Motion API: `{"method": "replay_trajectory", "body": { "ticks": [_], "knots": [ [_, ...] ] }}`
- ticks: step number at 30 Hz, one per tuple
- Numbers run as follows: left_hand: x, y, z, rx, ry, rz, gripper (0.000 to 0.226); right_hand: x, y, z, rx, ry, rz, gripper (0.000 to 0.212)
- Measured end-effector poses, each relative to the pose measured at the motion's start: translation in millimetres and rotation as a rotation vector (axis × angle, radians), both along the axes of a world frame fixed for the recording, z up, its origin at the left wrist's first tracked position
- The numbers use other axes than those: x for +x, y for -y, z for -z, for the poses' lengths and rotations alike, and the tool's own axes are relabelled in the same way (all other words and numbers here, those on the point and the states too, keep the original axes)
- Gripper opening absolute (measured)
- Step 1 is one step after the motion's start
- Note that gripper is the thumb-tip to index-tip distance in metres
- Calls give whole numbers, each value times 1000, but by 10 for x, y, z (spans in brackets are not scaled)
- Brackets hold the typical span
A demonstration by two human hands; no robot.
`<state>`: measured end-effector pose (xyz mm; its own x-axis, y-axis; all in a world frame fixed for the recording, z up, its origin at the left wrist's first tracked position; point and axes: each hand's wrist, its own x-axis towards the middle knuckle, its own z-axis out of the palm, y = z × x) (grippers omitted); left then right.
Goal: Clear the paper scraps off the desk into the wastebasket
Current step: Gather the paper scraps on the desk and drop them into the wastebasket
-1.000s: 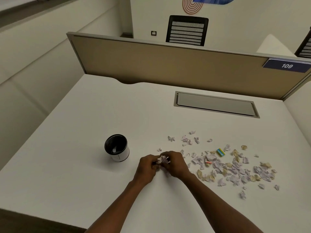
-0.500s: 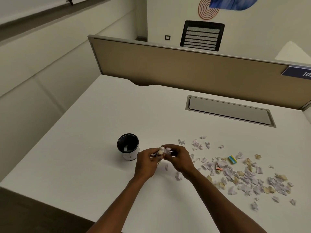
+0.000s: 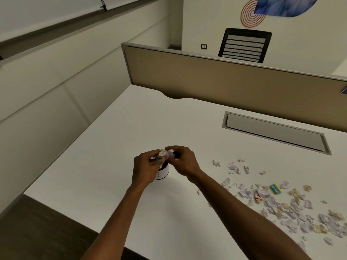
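Between my left hand point(image 3: 145, 168) and my right hand point(image 3: 183, 161) I hold a small bunch of paper scraps point(image 3: 166, 153), pinched by the fingers of both. The bunch hangs directly over the small wastebasket point(image 3: 163, 172), a white cup with a black rim that my hands mostly hide. Many more pale purple and tan paper scraps point(image 3: 293, 205) lie scattered on the white desk point(image 3: 112, 166) to the right. A few loose scraps point(image 3: 234, 167) lie nearer the middle.
A green and yellow eraser-like block point(image 3: 276, 188) and a small red bit point(image 3: 260, 197) lie among the scraps. A grey cable hatch point(image 3: 276, 135) is set into the desk. A tan partition point(image 3: 225, 81) bounds the far edge. The desk's left edge drops to dark floor.
Both hands have carried the bunch of scraps leftward from the desk surface to above the wastebasket. The view has swung left as well.
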<state>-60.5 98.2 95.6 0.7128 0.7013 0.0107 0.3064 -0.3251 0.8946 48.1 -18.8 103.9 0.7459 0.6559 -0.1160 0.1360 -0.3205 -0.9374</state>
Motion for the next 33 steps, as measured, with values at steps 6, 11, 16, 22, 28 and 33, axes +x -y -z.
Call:
{"method": "replay_trajectory", "body": {
  "ticks": [6, 11, 16, 22, 28, 33],
  "knots": [
    [-49, -108, 48, 114, -58, 14, 36, -143, -142, -22, -54, 69, -98, 43],
    [-62, -46, 86, 122, -35, 39, 43, -168, -99, 3, -82, 242, -136, 49],
    [-60, 46, 116, 139, -48, -7, 50, -92, 61, 86, -92, 177, -35, 56],
    [-128, 516, 263, 309, 162, 44, 39, 33, 676, 313, -31, 108, 267, 43],
    [-12, 892, 634, 192, 44, 301, 39, 96, 1537, 581, -224, 214, 482, 30],
    [407, 973, 794, 252, -168, 502, 45, -70, 1959, 785, -387, 276, 429, 26]
  ]
}}
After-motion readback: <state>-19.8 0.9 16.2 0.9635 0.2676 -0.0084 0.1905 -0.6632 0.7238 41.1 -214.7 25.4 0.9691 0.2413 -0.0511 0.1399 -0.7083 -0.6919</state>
